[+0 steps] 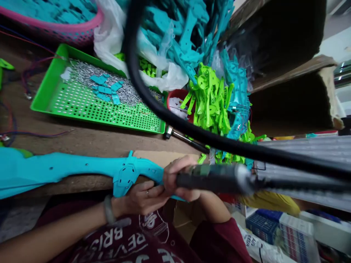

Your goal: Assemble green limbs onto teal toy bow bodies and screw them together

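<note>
A long turquoise plastic toy gun body (93, 166) lies lengthwise along the bench's near edge. My left hand (144, 197), with a ring and a grey wristband, is wrapped around its right-hand part from the near side. In my right hand (181, 177) is a dark electric screwdriver (214, 179), lying nearly level, its tail and cable pointing right. The driver's tip is hidden behind my fingers, close to the turquoise body, so contact cannot be made out. The driver's tail is blurred.
A green perforated tray (82, 113) holds screws and small turquoise pieces. A hammer (186, 140) lies beside a red bowl (171, 96). Lime-green parts (211, 102) and turquoise parts (189, 36) are heaped behind. A black cable (175, 122) arcs across the view. Cardboard boxes (293, 76) stand right.
</note>
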{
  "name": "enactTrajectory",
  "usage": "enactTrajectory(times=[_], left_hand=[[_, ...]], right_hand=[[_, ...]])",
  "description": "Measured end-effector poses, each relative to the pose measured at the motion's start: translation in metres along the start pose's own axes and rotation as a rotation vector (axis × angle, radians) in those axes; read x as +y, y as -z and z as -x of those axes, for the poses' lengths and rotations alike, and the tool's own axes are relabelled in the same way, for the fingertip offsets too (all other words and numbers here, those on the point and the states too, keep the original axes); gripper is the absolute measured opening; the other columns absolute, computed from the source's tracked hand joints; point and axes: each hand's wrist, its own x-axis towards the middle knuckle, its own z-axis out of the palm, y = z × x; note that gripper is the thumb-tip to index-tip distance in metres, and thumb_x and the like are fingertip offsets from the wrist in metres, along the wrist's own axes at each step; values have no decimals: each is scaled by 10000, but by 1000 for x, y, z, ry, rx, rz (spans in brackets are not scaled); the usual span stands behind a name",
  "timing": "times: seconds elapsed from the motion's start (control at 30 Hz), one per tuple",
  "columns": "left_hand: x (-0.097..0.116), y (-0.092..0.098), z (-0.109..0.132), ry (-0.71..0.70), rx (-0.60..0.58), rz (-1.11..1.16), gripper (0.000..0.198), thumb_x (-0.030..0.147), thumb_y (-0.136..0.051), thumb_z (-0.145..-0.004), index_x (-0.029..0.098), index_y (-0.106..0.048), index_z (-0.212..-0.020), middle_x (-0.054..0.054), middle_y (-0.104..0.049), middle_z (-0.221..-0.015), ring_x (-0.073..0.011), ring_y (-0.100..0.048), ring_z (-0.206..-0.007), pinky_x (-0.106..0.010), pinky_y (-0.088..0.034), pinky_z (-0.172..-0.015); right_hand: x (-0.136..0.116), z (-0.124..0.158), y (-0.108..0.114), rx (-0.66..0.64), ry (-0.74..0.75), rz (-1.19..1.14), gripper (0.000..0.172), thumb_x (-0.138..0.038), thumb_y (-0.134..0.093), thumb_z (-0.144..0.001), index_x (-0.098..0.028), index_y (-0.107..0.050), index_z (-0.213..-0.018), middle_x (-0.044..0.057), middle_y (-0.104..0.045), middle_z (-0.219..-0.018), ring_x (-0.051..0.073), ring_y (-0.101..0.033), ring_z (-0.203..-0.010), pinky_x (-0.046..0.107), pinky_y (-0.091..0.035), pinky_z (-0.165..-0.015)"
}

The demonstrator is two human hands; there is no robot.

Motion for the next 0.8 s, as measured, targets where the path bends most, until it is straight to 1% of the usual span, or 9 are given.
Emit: enactTrajectory(times=[0.07, 0.13, 0.17, 0.2, 0.3, 0.4, 0.47, 0.63, 0.8], left_hand=[[-1, -1, -5, -28, -43, -6, 170, 115, -585, -931, 176, -735, -983, -24, -734, -1141, -155, -613, -1124, -269, -497, -823], [-2, -2, -10, -56, -96, 14, 149, 144, -578, -943, 153, -727, -956, -69, -719, -1190, -192, -603, -1196, -308, -503, -943], [-2, -3, -11, -62, -113, 27, 154, 161, -568, -952, 149, -721, -941, -85, -714, -1201, -211, -605, -1208, -334, -506, -968], [-1, -4, -12, -63, -124, 35, 162, 176, -558, -961, 149, -716, -945, -94, -712, -1205, -225, -610, -1208, -354, -517, -965], [-1, -6, -13, -57, -130, 10, 181, 190, -539, -976, 168, -711, -1029, -83, -716, -1185, -227, -618, -1198, -355, -551, -900], [-1, -7, -14, -85, -137, -15, 194, 181, -541, -975, 177, -714, -1062, -63, -711, -1192, -211, -615, -1194, -339, -553, -899], [-2, -8, -14, -94, -127, -12, 194, 184, -542, -971, 172, -719, -1050, -60, -704, -1206, -212, -613, -1196, -340, -547, -917], [-3, -10, -12, -78, -107, 26, 178, 184, -552, -958, 161, -716, -1021, -74, -714, -1187, -224, -620, -1187, -339, -543, -912], [-1, -12, -9, -76, -90, 23, 197, 189, -523, -975, 149, -703, -1045, -100, -709, -1207, -221, -614, -1197, -337, -532, -943]], right_hand=[[2, -33, 2, 152, 61, -82, 393, -578, -597, -824, -333, -447, -1093, -135, -438, -488, 110, -479, -355, 228, -431, -368], [12, -70, -2, 389, 98, -116, 430, -553, -630, -820, -322, -438, -1127, -118, -451, -526, 121, -482, -384, 242, -411, -371], [20, -87, -5, 474, 100, -109, 451, -551, -651, -808, -310, -446, -1129, -111, -452, -537, 124, -476, -392, 254, -411, -382], [28, -101, -9, 512, 95, -102, 463, -543, -668, -800, -296, -457, -1130, -106, -456, -544, 126, -472, -397, 266, -421, -399], [51, -124, -17, 506, 116, -148, 429, -466, -698, -808, -260, -493, -1124, -102, -466, -553, 114, -459, -398, 278, -438, -437], [63, -124, -18, 483, 159, -179, 385, -418, -707, -823, -253, -506, -1107, -102, -469, -564, 100, -456, -409, 263, -433, -450], [65, -122, -18, 481, 139, -143, 391, -456, -698, -830, -254, -505, -1104, -103, -459, -565, 96, -451, -409, 262, -438, -458], [62, -122, -19, 503, 49, -69, 502, -591, -679, -807, -243, -498, -1120, -99, -451, -575, 102, -463, -412, 270, -446, -459], [62, -118, -18, 494, 68, -110, 441, -511, -722, -806, -231, -531, -1089, -96, -508, -577, 107, -531, -448, 271, -459, -505]])
